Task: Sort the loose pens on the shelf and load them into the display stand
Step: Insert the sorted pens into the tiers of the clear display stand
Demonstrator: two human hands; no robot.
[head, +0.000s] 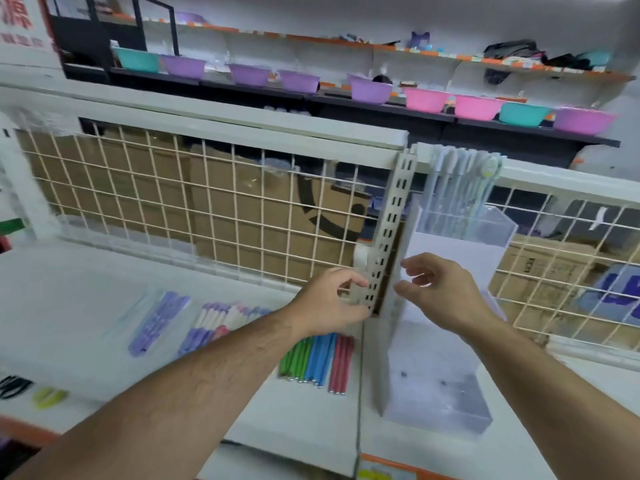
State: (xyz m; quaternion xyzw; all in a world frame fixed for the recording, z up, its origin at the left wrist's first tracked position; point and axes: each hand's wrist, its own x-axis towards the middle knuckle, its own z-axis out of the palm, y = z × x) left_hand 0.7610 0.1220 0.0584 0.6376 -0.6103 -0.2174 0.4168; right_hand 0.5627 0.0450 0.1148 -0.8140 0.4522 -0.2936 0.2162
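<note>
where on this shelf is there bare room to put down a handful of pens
Bare shelf lies at back left, between the wire grid and the purple pens. A smaller strip runs in front of them, right of the yellow-green item. It is crowded from the green, blue and red pens to the display stand.

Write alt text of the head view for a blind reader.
A person's left hand and right hand are raised at a slotted metal upright beside a clear display stand. Green, blue and red pens lie grouped by colour on the white shelf below.
</note>
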